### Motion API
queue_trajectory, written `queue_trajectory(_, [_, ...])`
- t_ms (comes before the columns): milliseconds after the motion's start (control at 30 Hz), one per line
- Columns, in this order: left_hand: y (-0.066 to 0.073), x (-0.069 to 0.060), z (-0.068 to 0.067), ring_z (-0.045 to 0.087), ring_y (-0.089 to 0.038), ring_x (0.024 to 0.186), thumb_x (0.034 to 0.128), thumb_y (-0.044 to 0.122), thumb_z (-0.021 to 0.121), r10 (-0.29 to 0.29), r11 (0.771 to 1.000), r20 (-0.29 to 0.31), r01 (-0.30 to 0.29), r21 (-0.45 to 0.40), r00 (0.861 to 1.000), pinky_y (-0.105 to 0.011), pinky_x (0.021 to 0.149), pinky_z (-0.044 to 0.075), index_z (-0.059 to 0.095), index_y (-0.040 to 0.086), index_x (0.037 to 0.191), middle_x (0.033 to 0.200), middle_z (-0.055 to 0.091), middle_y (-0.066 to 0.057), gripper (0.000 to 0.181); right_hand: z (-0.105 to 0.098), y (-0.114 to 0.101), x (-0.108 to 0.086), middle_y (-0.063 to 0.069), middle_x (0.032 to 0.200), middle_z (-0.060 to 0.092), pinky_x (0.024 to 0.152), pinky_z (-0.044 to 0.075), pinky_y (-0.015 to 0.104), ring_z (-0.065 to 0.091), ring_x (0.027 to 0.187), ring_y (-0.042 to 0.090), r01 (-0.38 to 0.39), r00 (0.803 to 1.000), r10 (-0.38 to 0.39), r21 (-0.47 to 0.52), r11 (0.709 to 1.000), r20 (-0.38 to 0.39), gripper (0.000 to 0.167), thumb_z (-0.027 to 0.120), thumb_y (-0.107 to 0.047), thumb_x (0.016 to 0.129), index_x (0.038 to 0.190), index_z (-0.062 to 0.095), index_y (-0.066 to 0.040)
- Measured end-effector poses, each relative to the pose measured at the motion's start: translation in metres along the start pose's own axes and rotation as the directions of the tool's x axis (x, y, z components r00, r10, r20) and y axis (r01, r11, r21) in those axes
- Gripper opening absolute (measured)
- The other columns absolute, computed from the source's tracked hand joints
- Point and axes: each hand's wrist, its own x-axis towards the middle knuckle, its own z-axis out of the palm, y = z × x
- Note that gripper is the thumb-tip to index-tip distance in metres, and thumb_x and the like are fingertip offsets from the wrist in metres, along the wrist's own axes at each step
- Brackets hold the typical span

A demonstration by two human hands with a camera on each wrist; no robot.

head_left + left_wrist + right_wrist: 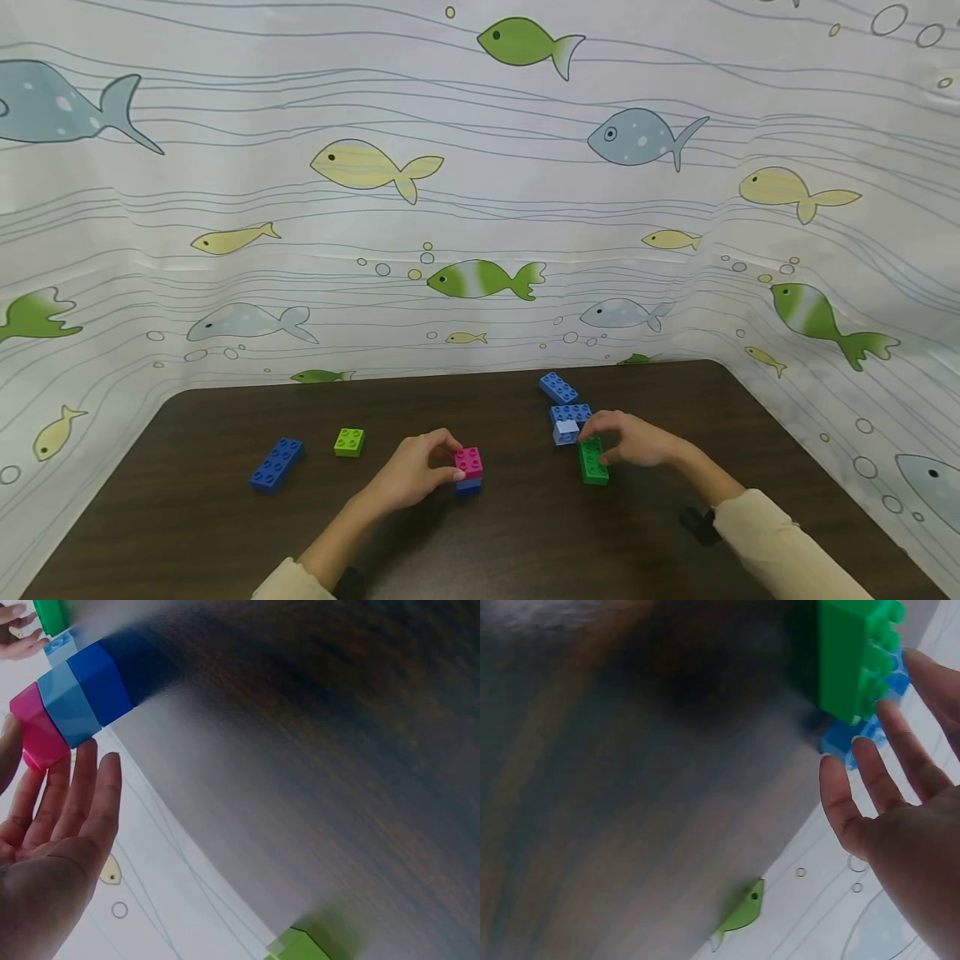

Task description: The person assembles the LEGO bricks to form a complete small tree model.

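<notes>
A stack with a pink brick (468, 460) on top and blue bricks (86, 694) beneath stands mid-table. My left hand (411, 472) pinches the pink top between thumb and fingers; the left wrist view shows the fingertips along its side. At the right, my right hand (639, 440) hovers over a long green brick (592, 461), its fingers loosely bent and spread. In the right wrist view, the fingertips of that hand (911, 814) are close to the green brick's studded side (847, 660); whether they touch is unclear.
Beyond the green brick are a pale blue brick (566, 432) and two blue bricks (572, 413), (558, 388). On the left lie a lime brick (349, 442) and a long dark blue brick (277, 464). A fish-patterned curtain (480, 208) borders the dark table (225, 542).
</notes>
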Motion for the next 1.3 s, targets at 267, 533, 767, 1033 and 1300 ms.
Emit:
queue_trajectory(267, [0.000,0.000,0.000,0.062,-0.030,0.089,0.0802,0.008,0.069,0.013,1.000,-0.004,-0.013,0.009,1.000,-0.046,0.076,0.048,0.058,0.001,0.097,0.095,0.065,-0.012,0.021,0.010,0.012,-0.003,0.022,0.130,0.040,0.087,0.032,0.066,0.030,0.117,0.046,-0.010,0.999,0.010,0.013,1.000,0.035,0.041,0.058,0.010,0.077,0.114,0.061,-0.006])
queue_trajectory(533, [0.000,-0.001,0.000,0.062,-0.029,0.089,0.0805,0.008,0.069,0.005,1.000,0.002,-0.005,0.004,1.000,-0.044,0.076,0.048,0.058,0.001,0.098,0.095,0.065,-0.011,0.021,0.016,0.016,-0.003,0.014,0.121,0.048,0.085,0.038,0.054,0.039,0.107,0.035,-0.009,1.000,0.009,0.010,1.000,-0.002,0.033,0.070,-0.007,0.077,0.109,0.062,-0.011])
queue_trajectory(767, [0.002,-0.001,0.000,0.062,-0.030,0.089,0.0801,0.008,0.069,0.006,1.000,-0.002,-0.006,-0.007,1.000,-0.046,0.076,0.048,0.058,0.001,0.097,0.095,0.065,-0.012,0.022,0.019,0.009,-0.001,0.004,0.110,0.054,0.084,0.038,0.049,0.044,0.102,0.029,0.007,1.000,-0.007,-0.023,1.000,-0.020,0.029,0.073,-0.014,0.077,0.104,0.061,-0.015])
queue_trajectory(1033, [0.004,-0.001,-0.002,0.062,-0.028,0.089,0.0805,0.011,0.069,-0.007,1.000,0.002,0.006,0.012,1.000,-0.046,0.077,0.048,0.058,0.002,0.097,0.095,0.065,-0.011,0.022,0.018,-0.008,0.009,0.001,0.100,0.054,0.076,0.042,0.035,0.047,0.090,0.021,0.052,0.998,-0.053,-0.010,0.999,-0.039,0.029,0.072,-0.018,0.079,0.103,0.058,-0.013])
queue_trajectory(1300, [0.004,-0.001,-0.002,0.061,-0.028,0.089,0.0808,0.011,0.069,-0.007,1.000,0.006,0.007,0.016,1.000,-0.045,0.076,0.048,0.058,0.002,0.097,0.095,0.065,-0.010,0.022,0.019,-0.050,0.031,-0.002,0.098,0.057,0.073,0.045,0.029,0.051,0.085,0.016,0.126,0.992,-0.126,0.000,0.992,-0.013,0.028,0.070,-0.020,0.081,0.104,0.055,-0.013])
